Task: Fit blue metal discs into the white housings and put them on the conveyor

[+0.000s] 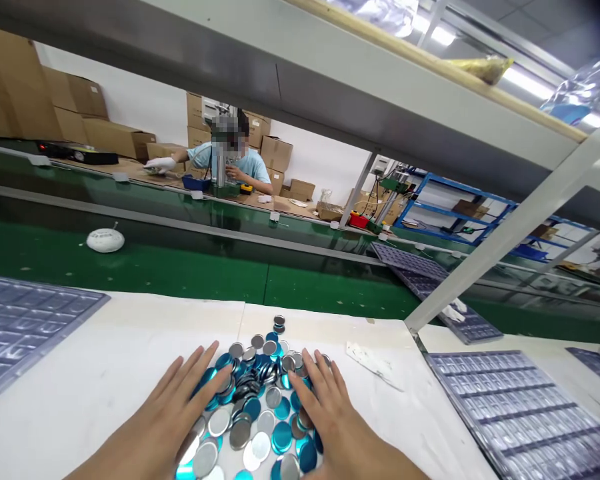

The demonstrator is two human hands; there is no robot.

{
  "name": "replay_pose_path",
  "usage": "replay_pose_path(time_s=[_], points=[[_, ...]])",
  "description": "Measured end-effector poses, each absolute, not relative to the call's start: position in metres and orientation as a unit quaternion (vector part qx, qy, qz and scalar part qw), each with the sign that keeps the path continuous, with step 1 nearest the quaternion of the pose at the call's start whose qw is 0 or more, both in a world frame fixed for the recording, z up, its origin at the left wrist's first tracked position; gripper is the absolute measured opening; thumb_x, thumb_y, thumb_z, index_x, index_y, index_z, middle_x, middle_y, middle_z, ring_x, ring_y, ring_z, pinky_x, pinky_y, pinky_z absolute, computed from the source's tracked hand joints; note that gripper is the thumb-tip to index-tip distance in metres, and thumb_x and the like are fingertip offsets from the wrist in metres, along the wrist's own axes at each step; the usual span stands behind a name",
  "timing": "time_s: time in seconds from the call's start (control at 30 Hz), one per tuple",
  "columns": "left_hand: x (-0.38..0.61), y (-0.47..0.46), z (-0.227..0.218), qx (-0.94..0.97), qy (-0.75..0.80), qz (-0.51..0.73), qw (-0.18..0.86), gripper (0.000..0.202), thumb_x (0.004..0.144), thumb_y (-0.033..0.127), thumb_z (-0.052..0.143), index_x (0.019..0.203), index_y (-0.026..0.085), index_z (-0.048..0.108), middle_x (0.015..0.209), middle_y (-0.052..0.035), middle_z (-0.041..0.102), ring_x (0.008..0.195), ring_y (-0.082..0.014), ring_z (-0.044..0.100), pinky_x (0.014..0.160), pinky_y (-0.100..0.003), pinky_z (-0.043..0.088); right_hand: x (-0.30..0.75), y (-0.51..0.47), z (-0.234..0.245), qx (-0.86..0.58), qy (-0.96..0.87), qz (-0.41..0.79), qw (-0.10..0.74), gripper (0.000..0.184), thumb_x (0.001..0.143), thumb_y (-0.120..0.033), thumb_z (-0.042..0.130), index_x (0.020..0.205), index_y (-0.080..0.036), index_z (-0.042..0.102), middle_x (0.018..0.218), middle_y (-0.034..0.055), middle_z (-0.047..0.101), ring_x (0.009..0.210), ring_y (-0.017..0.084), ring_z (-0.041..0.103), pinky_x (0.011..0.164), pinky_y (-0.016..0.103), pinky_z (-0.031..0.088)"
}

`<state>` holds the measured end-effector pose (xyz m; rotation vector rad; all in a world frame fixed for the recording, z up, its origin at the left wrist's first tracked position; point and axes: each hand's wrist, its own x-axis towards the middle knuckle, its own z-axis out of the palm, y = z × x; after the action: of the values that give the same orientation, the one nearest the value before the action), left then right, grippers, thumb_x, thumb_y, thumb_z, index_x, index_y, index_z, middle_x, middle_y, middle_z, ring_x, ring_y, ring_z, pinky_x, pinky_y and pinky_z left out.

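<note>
Midway along the white worktop [130, 347], short of its far edge, loose round discs [267, 421], some silver and some bright blue, lie heaped between two bare hands. The left hand [173, 403] and right hand [333, 407] are both open, palms down, fingers spread and pointing toward that far edge; neither grips anything. Set on either flank, they seem to serve as side walls, which would explain why the heap is bunched rather than scattered. Their fingers overlap the outermost discs; whether the palms bear on any is hidden. Discs at the middle lean on their rims, probably because they are crowded, while many nearer the body lie flat. A few sit beyond the fingertips, closest to the far edge. Moulded trays flank the work: a left tray [30, 320] reaching almost to the far edge, and a right tray [525, 407] past the slanting post [485, 258], perhaps put aside to leave the middle for the discs. A white scrap [370, 363] lies flat between the right hand and that post. Along the far edge runs a green belt [195, 273], bearing a white rounded object [105, 240].
</note>
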<state>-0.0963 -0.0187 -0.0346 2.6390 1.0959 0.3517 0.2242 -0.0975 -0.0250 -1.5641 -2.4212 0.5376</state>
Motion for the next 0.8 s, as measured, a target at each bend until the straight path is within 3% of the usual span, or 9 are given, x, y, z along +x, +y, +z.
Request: replay_pose_path(time_s=[0.1,0.2,0.3,0.43,0.53,0.67,0.8], points=[[-0.078,-0.017,-0.028,0.917,0.351,0.079,0.17,0.132,0.046,0.085,0.066,0.154,0.038,0.007,0.165,-0.0099,0.001,0.146,-0.0454,0.005,0.114,-0.067,0.019,0.207,-0.089,-0.016,-0.537,-0.814,0.2,0.095,0.129,0.057,-0.071,0.079,0.155,-0.037,0.003,0.163,0.0112,-0.01,0.143,0.052,-0.007,0.105,0.079,0.005],[-0.063,-0.02,-0.019,0.916,0.34,0.072,0.203,0.122,0.053,0.081,0.067,0.154,0.039,0.013,0.165,-0.0086,0.01,0.146,-0.0456,0.008,0.111,-0.067,0.027,0.195,-0.084,-0.006,-0.541,-0.808,0.213,0.096,0.118,0.062,-0.074,0.072,0.154,-0.042,0.006,0.164,0.0069,-0.01,0.143,0.053,-0.005,0.104,0.08,0.01],[-0.055,-0.023,-0.019,0.904,0.36,0.118,0.198,0.111,0.057,0.066,0.077,0.152,0.039,0.025,0.163,-0.0067,0.021,0.146,-0.0454,0.015,0.108,-0.062,0.039,0.191,-0.083,-0.006,-0.552,-0.799,0.213,0.105,0.108,0.065,-0.074,0.07,0.153,-0.045,0.013,0.165,0.0064,0.001,0.143,0.054,0.003,0.103,0.081,0.015],[-0.054,-0.023,-0.024,0.905,0.346,0.146,0.199,0.097,0.061,0.046,0.082,0.147,0.04,0.037,0.159,-0.0042,0.033,0.144,-0.0403,0.028,0.108,-0.057,0.042,0.19,-0.085,-0.01,-0.559,-0.798,0.201,0.104,0.097,0.069,-0.073,0.068,0.15,-0.047,0.021,0.162,0.0093,0.016,0.141,0.053,0.017,0.101,0.081,0.02],[-0.056,-0.023,-0.024,0.903,0.348,0.156,0.199,0.079,0.065,0.041,0.081,0.139,0.04,0.05,0.155,-0.0033,0.042,0.139,-0.0381,0.038,0.108,-0.055,0.042,0.19,-0.088,-0.011,-0.548,-0.81,0.166,0.127,0.092,0.071,-0.065,0.071,0.149,-0.044,0.027,0.158,0.0106,0.026,0.137,0.048,0.028,0.104,0.075,0.025],[-0.055,-0.026,-0.019,0.889,0.359,0.213,0.189,0.04,0.081,0.04,0.067,0.121,0.038,0.066,0.142,-0.0019,0.058,0.128,-0.0335,0.052,0.103,-0.049,0.049,0.193,-0.091,-0.011,-0.555,-0.805,0.144,0.153,0.073,0.078,-0.052,0.069,0.144,-0.037,0.041,0.147,0.0126,0.041,0.129,0.043,0.04,0.1,0.067,0.037],[-0.05,-0.023,-0.015,0.867,0.388,0.232,0.211,0.031,0.091,0.045,0.053,0.117,0.038,0.069,0.139,0.0007,0.061,0.122,-0.0277,0.06,0.1,-0.041,0.053,0.194,-0.091,-0.013,-0.564,-0.793,0.114,0.199,0.046,0.086,-0.032,0.06,0.132,-0.027,0.054,0.136,0.0132,0.052,0.12,0.036,0.049,0.099,0.056,0.044]])
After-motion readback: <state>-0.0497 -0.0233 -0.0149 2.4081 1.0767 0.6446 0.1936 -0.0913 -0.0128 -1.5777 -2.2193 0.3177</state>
